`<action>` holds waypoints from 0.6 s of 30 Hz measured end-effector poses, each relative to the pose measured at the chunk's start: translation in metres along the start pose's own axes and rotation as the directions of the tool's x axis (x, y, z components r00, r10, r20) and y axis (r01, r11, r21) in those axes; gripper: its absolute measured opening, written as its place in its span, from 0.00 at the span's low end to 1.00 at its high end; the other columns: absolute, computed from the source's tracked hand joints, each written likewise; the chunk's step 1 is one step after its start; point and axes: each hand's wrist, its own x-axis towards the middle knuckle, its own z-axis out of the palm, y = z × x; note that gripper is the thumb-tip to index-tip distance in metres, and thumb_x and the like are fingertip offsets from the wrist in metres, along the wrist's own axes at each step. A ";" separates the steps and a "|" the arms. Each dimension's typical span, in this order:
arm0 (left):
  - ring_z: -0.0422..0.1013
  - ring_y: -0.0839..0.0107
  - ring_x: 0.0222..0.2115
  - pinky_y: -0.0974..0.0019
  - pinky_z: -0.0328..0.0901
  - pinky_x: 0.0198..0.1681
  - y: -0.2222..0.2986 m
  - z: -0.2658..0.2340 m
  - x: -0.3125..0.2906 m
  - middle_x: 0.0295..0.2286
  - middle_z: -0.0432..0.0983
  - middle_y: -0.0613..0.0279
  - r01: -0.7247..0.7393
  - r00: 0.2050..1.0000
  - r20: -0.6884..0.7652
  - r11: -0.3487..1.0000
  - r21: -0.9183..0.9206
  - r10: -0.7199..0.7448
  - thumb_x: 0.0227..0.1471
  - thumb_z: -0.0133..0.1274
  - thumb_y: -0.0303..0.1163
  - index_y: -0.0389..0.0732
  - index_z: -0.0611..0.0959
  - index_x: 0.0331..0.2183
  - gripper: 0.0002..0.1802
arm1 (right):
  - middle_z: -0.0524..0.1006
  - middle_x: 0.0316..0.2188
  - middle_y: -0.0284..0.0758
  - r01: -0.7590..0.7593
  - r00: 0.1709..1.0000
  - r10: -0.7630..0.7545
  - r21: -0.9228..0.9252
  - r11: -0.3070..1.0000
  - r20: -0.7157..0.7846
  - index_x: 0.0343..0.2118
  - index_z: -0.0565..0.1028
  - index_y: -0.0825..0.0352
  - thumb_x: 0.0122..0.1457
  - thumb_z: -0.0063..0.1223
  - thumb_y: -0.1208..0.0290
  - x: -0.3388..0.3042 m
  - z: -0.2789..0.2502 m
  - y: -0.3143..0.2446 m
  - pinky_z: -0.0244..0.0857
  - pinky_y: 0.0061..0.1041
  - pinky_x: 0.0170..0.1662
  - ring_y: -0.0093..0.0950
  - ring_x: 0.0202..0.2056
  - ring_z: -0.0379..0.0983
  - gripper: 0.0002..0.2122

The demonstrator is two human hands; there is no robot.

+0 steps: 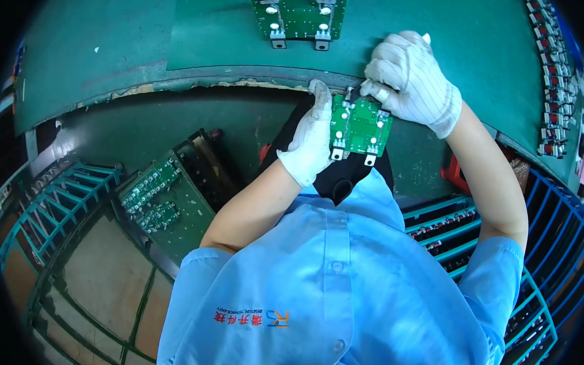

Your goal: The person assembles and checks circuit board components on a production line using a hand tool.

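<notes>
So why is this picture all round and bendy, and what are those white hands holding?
There's no robot here, just a person. The camera sits on the person's head and looks down through a very wide lens, so straight edges curve. That's why you see their own blue shirt.

The hands wear white gloves. The left hand holds a green circuit board by its left side. The right hand is curled at its upper right corner; I can't tell exactly what it pinches.

On the green bench lies another board, partly cut off, and a row of small red and black parts along the right.
</notes>
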 end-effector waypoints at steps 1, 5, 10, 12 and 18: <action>0.72 0.58 0.46 0.57 0.68 0.51 0.001 -0.001 0.000 0.46 0.71 0.49 -0.001 1.000 0.000 1.000 0.001 0.001 0.55 0.38 0.64 0.33 0.65 0.53 0.42 | 0.69 0.23 0.31 0.001 1.000 -0.001 0.000 1.000 -0.001 0.24 0.71 0.59 0.48 0.57 0.61 0.001 0.000 0.000 0.61 0.35 0.38 0.32 0.31 0.69 0.09; 0.72 0.59 0.46 0.57 0.69 0.50 -0.002 0.008 0.002 0.47 0.71 0.49 0.007 0.998 -0.067 1.000 -0.008 -0.008 0.54 0.34 0.67 0.35 0.66 0.53 0.44 | 0.70 0.23 0.31 -0.011 0.999 0.010 -0.020 1.000 -0.048 0.24 0.71 0.59 0.48 0.58 0.61 0.008 0.006 -0.002 0.62 0.35 0.39 0.32 0.31 0.70 0.09; 0.70 0.58 0.48 0.56 0.67 0.52 -0.003 0.001 0.004 0.48 0.69 0.46 -0.004 1.000 -0.022 0.999 -0.050 0.003 0.57 0.33 0.64 0.33 0.64 0.54 0.42 | 0.70 0.23 0.31 -0.017 0.999 0.016 -0.036 0.999 -0.028 0.22 0.70 0.59 0.48 0.58 0.60 0.011 0.005 -0.001 0.62 0.34 0.38 0.31 0.31 0.70 0.10; 0.70 0.58 0.49 0.56 0.67 0.52 0.000 0.004 0.001 0.48 0.69 0.46 -0.003 1.000 -0.015 0.999 -0.046 0.002 0.56 0.34 0.64 0.33 0.64 0.54 0.42 | 0.70 0.23 0.31 0.004 0.999 -0.005 -0.027 1.000 -0.050 0.22 0.70 0.59 0.48 0.58 0.60 0.015 0.007 0.000 0.62 0.34 0.38 0.31 0.31 0.70 0.10; 0.71 0.58 0.47 0.57 0.68 0.51 -0.002 0.007 0.003 0.47 0.70 0.47 -0.013 0.998 -0.066 0.999 -0.047 0.010 0.56 0.33 0.65 0.33 0.64 0.54 0.43 | 0.70 0.23 0.30 0.037 0.999 -0.038 -0.015 0.999 -0.016 0.22 0.70 0.59 0.48 0.58 0.60 0.011 0.001 0.001 0.62 0.34 0.38 0.31 0.31 0.69 0.10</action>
